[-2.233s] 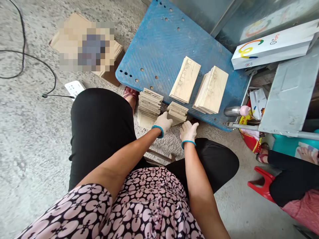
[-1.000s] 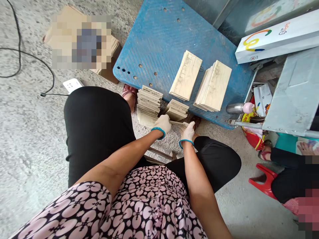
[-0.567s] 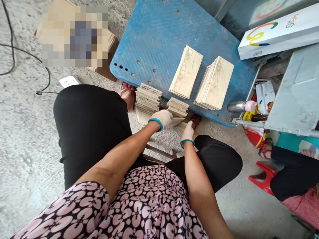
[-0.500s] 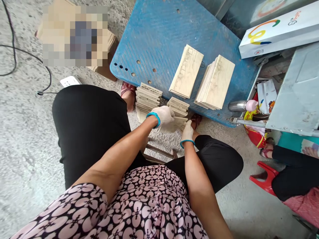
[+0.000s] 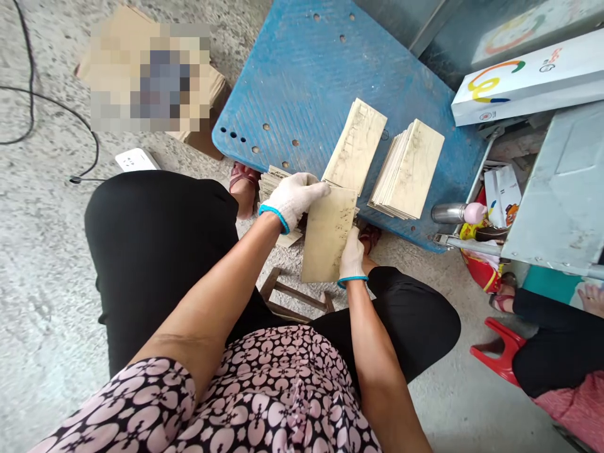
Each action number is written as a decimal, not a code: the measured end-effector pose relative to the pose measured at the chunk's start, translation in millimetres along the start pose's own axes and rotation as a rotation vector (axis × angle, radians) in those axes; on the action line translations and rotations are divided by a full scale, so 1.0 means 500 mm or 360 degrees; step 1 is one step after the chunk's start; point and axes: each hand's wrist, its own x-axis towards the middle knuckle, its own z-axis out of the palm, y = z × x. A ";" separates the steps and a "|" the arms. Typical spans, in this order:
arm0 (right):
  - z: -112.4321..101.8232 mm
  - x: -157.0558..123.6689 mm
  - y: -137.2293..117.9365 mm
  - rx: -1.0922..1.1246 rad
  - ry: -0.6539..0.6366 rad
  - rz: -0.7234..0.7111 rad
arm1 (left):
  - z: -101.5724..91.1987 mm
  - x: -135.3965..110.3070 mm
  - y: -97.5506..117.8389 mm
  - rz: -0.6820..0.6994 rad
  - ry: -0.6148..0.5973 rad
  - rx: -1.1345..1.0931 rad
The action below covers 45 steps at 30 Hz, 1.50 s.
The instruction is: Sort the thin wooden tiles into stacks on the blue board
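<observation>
1. Head view, looking down past my knees: I hold one pale tile (image 5: 328, 234) up in front of me, above the near edge of the blue bench (image 5: 302, 82).
2. My left hand (image 5: 293, 196), in a white glove with a blue cuff, is closed over the tile's far left corner, fingers curled across its top edge.
3. My right hand (image 5: 352, 255), gloved the same, grips the tile's near right edge, thumb side against the face.
4. The tile tilts with its long side running away from me, its face with faint dark marks turned toward the camera, between the two hands.
5. Just behind the tile, against the near edge of the bench, a stack of tiles on edge (image 5: 270, 184) peeks out under my left hand.
6. On the bench beyond the tile lies a flat low pile (image 5: 356, 143), and just to the right of it a thicker fanned pile (image 5: 409, 168).
7. Right of the bench lie a metal flask with a pink cap (image 5: 452, 212) and a white box with a coloured ring logo (image 5: 528, 82).
8. Left of the bench, on the concrete floor, sit a cardboard box (image 5: 207, 88), a white power strip (image 5: 134, 161) and a black cable (image 5: 70, 113).
9. At the far right another person's legs in black (image 5: 552, 362) rest by a red stool (image 5: 497, 355).
</observation>
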 end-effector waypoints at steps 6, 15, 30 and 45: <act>0.029 0.003 -0.133 0.0307 0.0048 -0.0133 | 0.042 -0.020 -0.003 -0.0060 0.0060 -0.0373; 0.071 0.159 -0.289 -0.0030 0.0270 -0.0357 | 0.097 0.093 0.090 -0.0110 0.0196 -0.0193; 0.115 0.303 -0.330 -0.0874 0.0530 -0.0633 | 0.090 0.279 0.135 -0.0087 0.0052 0.0374; 0.120 0.316 -0.310 -0.0926 0.0532 -0.0804 | 0.084 0.262 0.095 0.0090 0.0189 0.0715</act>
